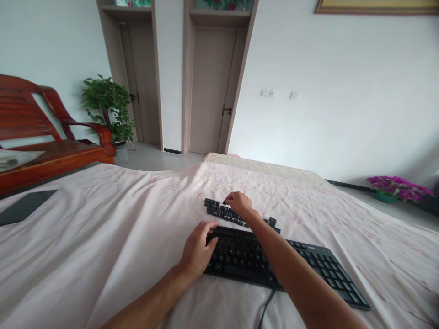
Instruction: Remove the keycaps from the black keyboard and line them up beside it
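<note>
A black keyboard lies on the cloth, and its left part shows dark gaps where keycaps are off. My left hand grips its left end, thumb over the front of the keys and fingers at the back edge. Beyond the keyboard, loose black keycaps sit in rows. Over those rows reaches my right hand, its fingers pinched together at a small black keycap at the back row. My right forearm crosses above the keyboard and hides part of it and of the keycap rows.
A pale flowered cloth with folds covers the surface. Thin sticks lie at the right, and a dark flat panel at the left. The keyboard's cable runs toward me. A wooden bench and potted plant stand behind.
</note>
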A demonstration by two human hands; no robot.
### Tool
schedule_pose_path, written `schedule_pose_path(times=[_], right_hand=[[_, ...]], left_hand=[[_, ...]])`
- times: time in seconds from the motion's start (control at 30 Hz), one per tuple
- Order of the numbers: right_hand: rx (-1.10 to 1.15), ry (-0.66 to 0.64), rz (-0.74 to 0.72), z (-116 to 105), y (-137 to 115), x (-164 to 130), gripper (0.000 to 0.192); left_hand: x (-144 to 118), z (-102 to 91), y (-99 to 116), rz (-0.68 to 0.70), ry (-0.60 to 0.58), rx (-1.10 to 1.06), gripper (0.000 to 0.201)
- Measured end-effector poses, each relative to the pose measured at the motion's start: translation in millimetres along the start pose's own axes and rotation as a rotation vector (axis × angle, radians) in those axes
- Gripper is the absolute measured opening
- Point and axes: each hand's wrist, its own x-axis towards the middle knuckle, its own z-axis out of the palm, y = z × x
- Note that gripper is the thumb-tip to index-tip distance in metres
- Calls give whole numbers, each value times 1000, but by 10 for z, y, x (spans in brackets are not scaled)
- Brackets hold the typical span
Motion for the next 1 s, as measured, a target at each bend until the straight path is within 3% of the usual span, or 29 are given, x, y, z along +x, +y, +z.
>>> schedule_pose_path(times=[0.43, 0.63, 0.87, 1.0], right_hand=[[-15, -55, 17, 159, -49, 134, 19], [64, -9, 1, 99, -20, 77, 19], [321, -12, -119, -144, 3, -232, 35], [677, -82, -177, -286, 86, -631, 50]], left_hand=[[13, -22, 41, 6, -22, 22, 38], [11, -18, 36, 22, -18, 28, 36], [-6, -21, 24, 48, -31, 55, 31], [-16, -13, 8, 58, -39, 87, 29]])
